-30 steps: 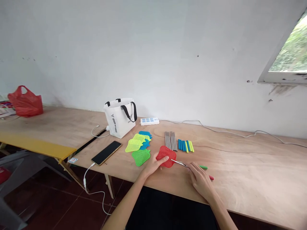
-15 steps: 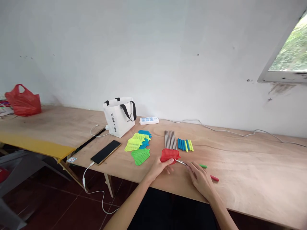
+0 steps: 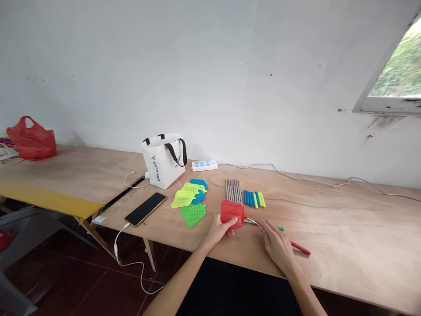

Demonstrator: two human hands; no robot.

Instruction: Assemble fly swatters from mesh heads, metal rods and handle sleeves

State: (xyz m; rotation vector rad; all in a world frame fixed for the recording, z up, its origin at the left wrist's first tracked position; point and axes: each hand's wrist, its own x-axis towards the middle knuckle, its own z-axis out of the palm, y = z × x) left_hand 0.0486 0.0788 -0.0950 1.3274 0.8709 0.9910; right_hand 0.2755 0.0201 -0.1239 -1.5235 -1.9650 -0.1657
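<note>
Near the front of the table (image 3: 348, 245), a metal rod (image 3: 253, 221) is held under the bent fingers of the right hand (image 3: 278, 245), its long axis slanting leftward and away to a red mesh paddle (image 3: 232, 210). By the nearer left hand (image 3: 219, 229), the paddle is pinched, thumb on top; whether the two are joined cannot be told. Flat, perforated and squarish, the paddle is held just in front of grey rods (image 3: 233, 190).

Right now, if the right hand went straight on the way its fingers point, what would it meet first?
Probably the red mesh head, held in the left hand: the metal rod in the right hand leads toward its stem, though depth is unclear.
</note>
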